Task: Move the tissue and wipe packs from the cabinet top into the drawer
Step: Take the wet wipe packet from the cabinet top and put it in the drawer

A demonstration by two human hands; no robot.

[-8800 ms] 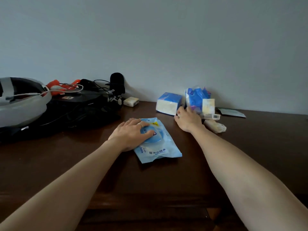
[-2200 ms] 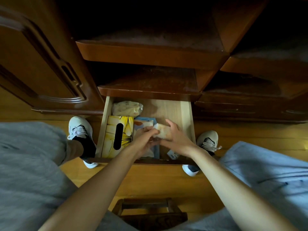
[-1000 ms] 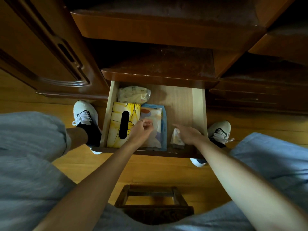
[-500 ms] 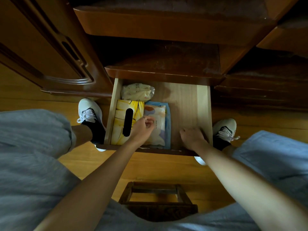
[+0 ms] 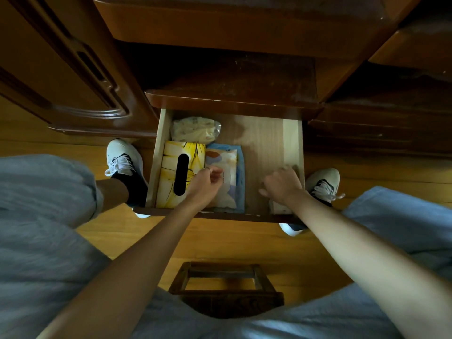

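The wooden drawer (image 5: 292,143) stands pulled out below me. Inside, a yellow tissue box (image 5: 171,155) lies along the left wall, with a pale crinkled pack (image 5: 193,129) behind it. A blue wipe pack (image 5: 241,172) lies in the middle, and a pale printed pack (image 5: 227,165) sits on top of it. My left hand (image 5: 204,183) is over that pale pack, its curled fingers pinching the near left part. In the right front corner my right hand (image 5: 281,184) curls down over a small tissue pack (image 5: 280,207), most of which is hidden.
An open cabinet door (image 5: 73,69) stands to the left, and a dark shelf edge (image 5: 232,99) overhangs the drawer's back. My white shoes (image 5: 122,160) (image 5: 322,182) flank the drawer on the wood floor. A small wooden stool (image 5: 225,287) sits between my grey-trousered knees.
My right hand has carried the small tissue pack from the drawer's middle front to its right front corner. My left hand has stayed on the pale pack.
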